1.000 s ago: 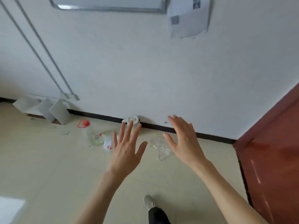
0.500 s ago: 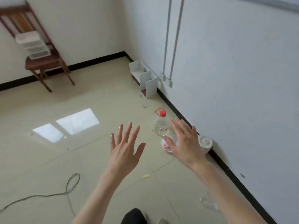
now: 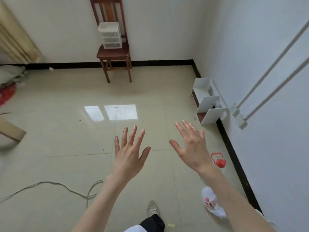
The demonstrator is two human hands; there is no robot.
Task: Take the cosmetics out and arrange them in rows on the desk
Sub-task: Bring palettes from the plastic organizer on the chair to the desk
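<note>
Two empty hands, our left hand (image 3: pixel 129 156) and right hand (image 3: pixel 192 148), show spread fingers, so next we walk to the clear drawer box (image 3: pixel 110 35) on the chair (image 3: pixel 113 52) at 12 o'clock.

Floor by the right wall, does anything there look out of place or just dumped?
Yes. A red-capped bottle and a crumpled white bag lie on the floor along the right wall, like litter. A loose cable trails across the tiles at left. Both hands are held out, holding nothing.
</note>
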